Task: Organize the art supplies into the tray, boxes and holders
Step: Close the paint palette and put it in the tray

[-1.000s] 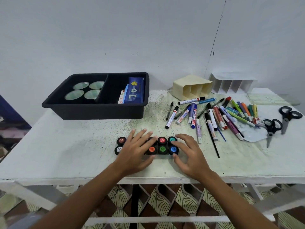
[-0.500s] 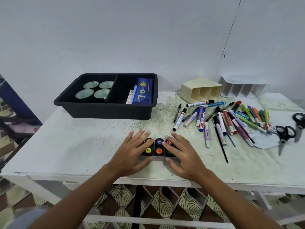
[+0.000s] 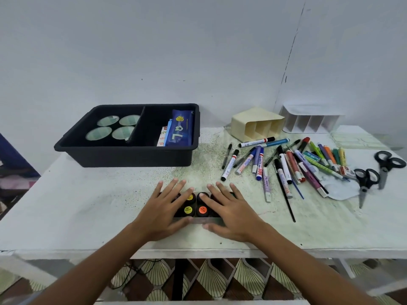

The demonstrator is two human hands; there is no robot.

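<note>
Black-capped paint pots (image 3: 195, 204) sit packed in a clear box (image 3: 198, 220) near the front edge of the table (image 3: 88, 205). The left hand (image 3: 167, 213) and right hand (image 3: 229, 213) lie flat over the pots from either side, fingers straight and spread, thumbs against the box's front wall, gripping nothing. Behind the box stands the black tray (image 3: 132, 155), with four round lids and a blue pouch (image 3: 181, 130) inside. Right of the box lie markers (image 3: 259, 161), then scissors (image 3: 366, 179). Two holders (image 3: 257, 124) lie behind the markers.

Matt black plastic tray (image 3: 123, 155) on a rough, speckled painted table (image 3: 88, 199)
</note>
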